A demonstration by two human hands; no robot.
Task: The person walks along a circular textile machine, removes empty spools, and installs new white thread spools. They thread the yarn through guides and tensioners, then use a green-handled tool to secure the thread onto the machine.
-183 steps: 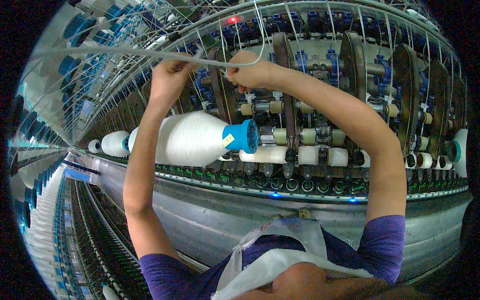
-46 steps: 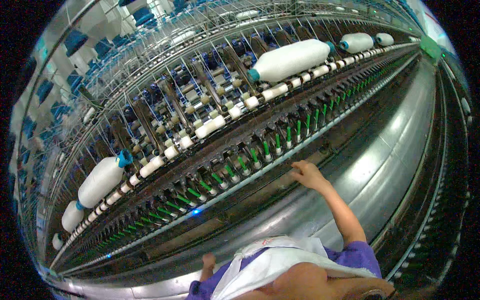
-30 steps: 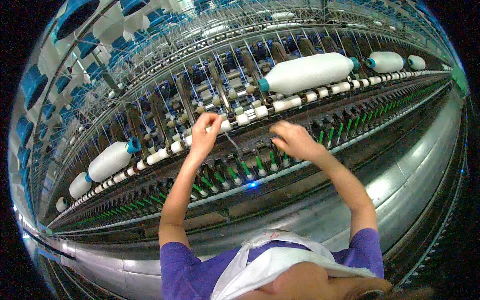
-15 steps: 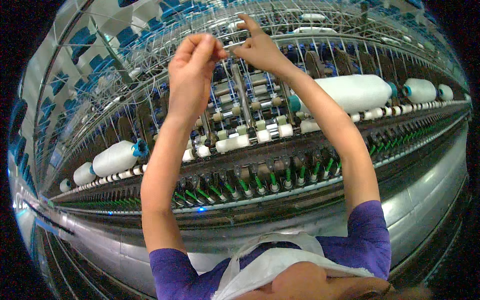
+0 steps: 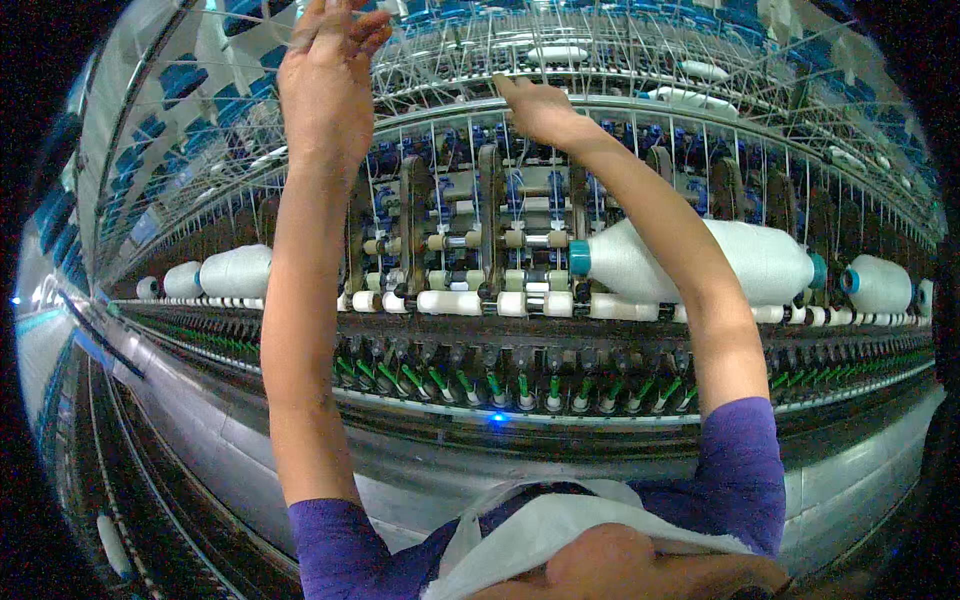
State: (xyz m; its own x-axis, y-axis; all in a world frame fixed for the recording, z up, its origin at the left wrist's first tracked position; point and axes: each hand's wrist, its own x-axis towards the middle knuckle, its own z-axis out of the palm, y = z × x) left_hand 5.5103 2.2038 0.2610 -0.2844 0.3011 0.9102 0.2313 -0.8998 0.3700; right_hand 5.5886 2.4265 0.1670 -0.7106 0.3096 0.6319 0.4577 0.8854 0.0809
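Observation:
Both my arms reach up in front of a long yarn-winding machine. High at the upper left, my left hand [image 5: 330, 85] has its fingers curled in, partly cut off by the picture's top edge. My right hand [image 5: 540, 108] is apart from it, near the upper rail, with its fingers drawn together and pointing left. Any thread in either hand is too fine to see. Below my right hand, a large white yarn package [image 5: 765, 262] on a teal tube lies sideways, partly behind my right forearm. To its left, dark upright arms [image 5: 490, 215] stand over white rollers [image 5: 460, 302].
A metal rail [image 5: 640, 102] and many thin rods cross above the machine. More white yarn packages [image 5: 235, 272] lie along the row. Green spindles [image 5: 554, 388] line the lower edge, with a lit blue lamp [image 5: 499, 418] below them. Metal panels [image 5: 420, 465] run along the front.
My hands, close together before, are now apart: the left has risen to the upper left, the right has dropped slightly and drawn its fingers in. The view has levelled out.

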